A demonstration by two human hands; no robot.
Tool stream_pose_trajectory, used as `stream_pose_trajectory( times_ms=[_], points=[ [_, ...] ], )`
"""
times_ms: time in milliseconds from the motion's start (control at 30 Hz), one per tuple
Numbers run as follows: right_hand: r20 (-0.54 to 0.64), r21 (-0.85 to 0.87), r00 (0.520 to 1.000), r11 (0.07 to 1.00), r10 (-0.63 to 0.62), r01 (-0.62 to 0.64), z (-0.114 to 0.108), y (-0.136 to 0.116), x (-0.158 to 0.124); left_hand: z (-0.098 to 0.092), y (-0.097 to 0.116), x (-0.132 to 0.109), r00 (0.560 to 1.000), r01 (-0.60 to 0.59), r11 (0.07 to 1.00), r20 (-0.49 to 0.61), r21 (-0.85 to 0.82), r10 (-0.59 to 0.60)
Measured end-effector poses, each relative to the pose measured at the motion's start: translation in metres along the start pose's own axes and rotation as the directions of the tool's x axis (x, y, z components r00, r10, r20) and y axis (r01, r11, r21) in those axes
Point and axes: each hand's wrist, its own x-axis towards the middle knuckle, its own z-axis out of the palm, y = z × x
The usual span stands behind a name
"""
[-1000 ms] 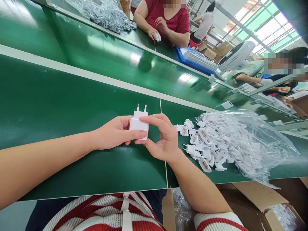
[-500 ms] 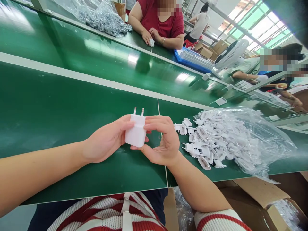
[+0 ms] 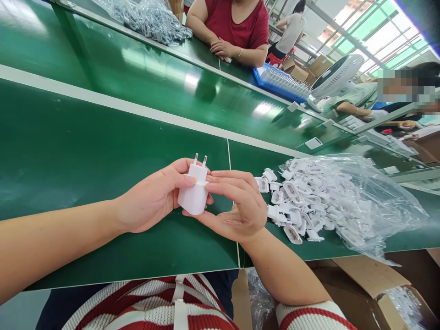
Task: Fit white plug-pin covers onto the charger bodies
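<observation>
A white two-pin charger plug (image 3: 193, 192) is held upright over the green belt (image 3: 85, 151), pins pointing away from me. My left hand (image 3: 154, 197) grips its left side, thumb pressed on the cap near the pins. My right hand (image 3: 233, 206) cups its right side and bottom, fingertips pressing on the cap. Just right of my right hand lies a heap of white plug caps (image 3: 295, 201) spilling out of a clear plastic bag (image 3: 360, 206).
Across the belt a person in a red top (image 3: 237, 23) rests both hands on the far edge. A blue tray of parts (image 3: 280, 85), a white fan (image 3: 335, 80) and a bag of cables (image 3: 151, 20) stand beyond. Cardboard boxes (image 3: 378, 284) sit below at right.
Both hands have turned the plug a little and shifted their fingers on its cap; my right fingers now lie flatter over it. The person opposite has folded both hands together.
</observation>
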Motion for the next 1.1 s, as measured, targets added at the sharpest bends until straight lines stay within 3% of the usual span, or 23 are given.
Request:
stream_pose_trajectory(
  times_ms=[167,267,333,400,500,600,667,767,933,1100],
  points=[
    [-0.019,0.016,0.999,0.999,-0.039,0.039,-0.001,0.002,-0.002,0.005,0.004,-0.002,1.000,0.023,0.999,0.012,-0.045,-0.023],
    [0.021,0.191,0.992,0.974,0.122,-0.124,-0.002,0.004,-0.005,0.005,0.002,-0.003,1.000,0.014,0.999,-0.003,-0.036,-0.014],
    [0.081,0.346,0.927,0.862,0.367,-0.372,-0.001,0.005,-0.006,0.003,-0.003,-0.003,1.000,-0.020,1.000,-0.012,0.007,0.020],
    [0.147,0.426,0.809,0.702,0.568,-0.571,0.000,0.004,-0.006,0.001,-0.010,-0.004,0.998,-0.055,0.995,-0.009,0.078,0.055],
    [0.202,0.431,0.688,0.567,0.697,-0.702,0.001,0.001,-0.003,-0.002,-0.018,-0.005,0.996,-0.092,0.952,0.018,0.292,0.091],
    [0.211,0.414,0.627,0.512,0.750,-0.752,0.001,-0.004,0.001,-0.003,-0.021,-0.007,0.990,-0.141,0.856,0.075,0.498,0.119],
    [0.175,0.421,0.636,0.527,0.751,-0.738,0.000,-0.005,0.002,-0.003,-0.019,-0.007,0.988,-0.156,0.844,0.092,0.513,0.127],
    [0.130,0.475,0.671,0.548,0.730,-0.688,-0.001,-0.004,0.000,-0.001,-0.016,-0.007,0.990,-0.139,0.904,0.094,0.404,0.110],
    [0.172,0.558,0.697,0.514,0.696,-0.651,-0.002,0.003,-0.006,-0.001,-0.012,-0.007,0.992,-0.096,0.958,0.099,0.270,0.071],
    [0.143,0.502,0.744,0.600,0.652,-0.623,-0.002,0.001,-0.004,-0.002,-0.013,-0.008,0.993,-0.095,0.957,0.089,0.272,0.073]
  ],
)
